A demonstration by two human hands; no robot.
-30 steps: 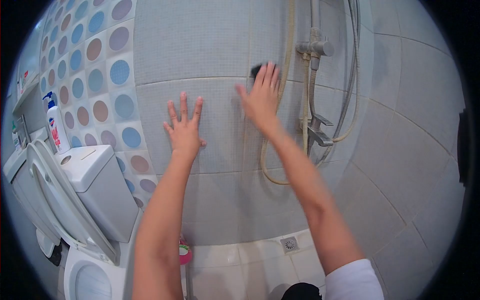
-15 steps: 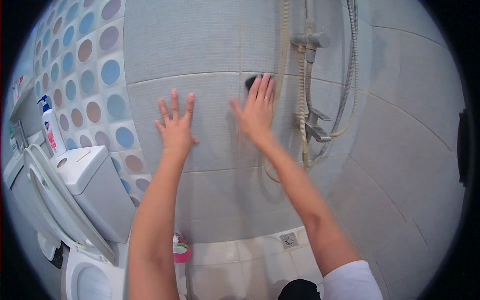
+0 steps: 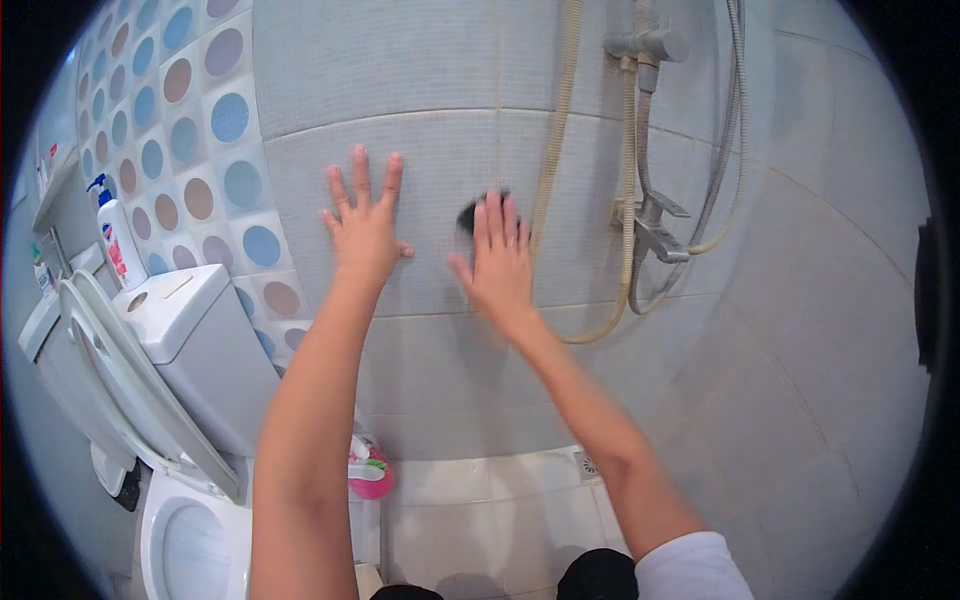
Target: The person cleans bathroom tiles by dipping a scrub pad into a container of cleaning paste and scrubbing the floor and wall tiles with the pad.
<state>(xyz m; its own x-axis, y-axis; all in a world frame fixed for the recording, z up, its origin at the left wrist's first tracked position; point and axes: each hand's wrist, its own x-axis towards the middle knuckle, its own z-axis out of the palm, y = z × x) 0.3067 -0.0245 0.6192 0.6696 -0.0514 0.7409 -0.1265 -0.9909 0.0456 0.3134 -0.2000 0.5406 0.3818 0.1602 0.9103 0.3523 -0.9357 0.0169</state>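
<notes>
My left hand (image 3: 366, 228) lies flat on the grey tiled wall (image 3: 430, 260) with its fingers spread and nothing in it. To its right, my right hand (image 3: 501, 258) presses a small black object (image 3: 467, 217) against the same wall. Only the object's upper and left edges show past my fingers, so what it is cannot be made out. Just right of that hand hangs a beige shower hose (image 3: 553, 160).
Shower valve (image 3: 648, 46) and lower tap (image 3: 660, 232) are on the wall at right. A toilet (image 3: 190, 540) with its cistern (image 3: 180, 310) and a pump bottle (image 3: 118, 240) stand left. A pink item (image 3: 372, 478) and a floor drain (image 3: 588, 466) are low down.
My right hand and the black object have moved down and slightly left along the wall. My left hand stays spread on the tiles. The view has shifted a little.
</notes>
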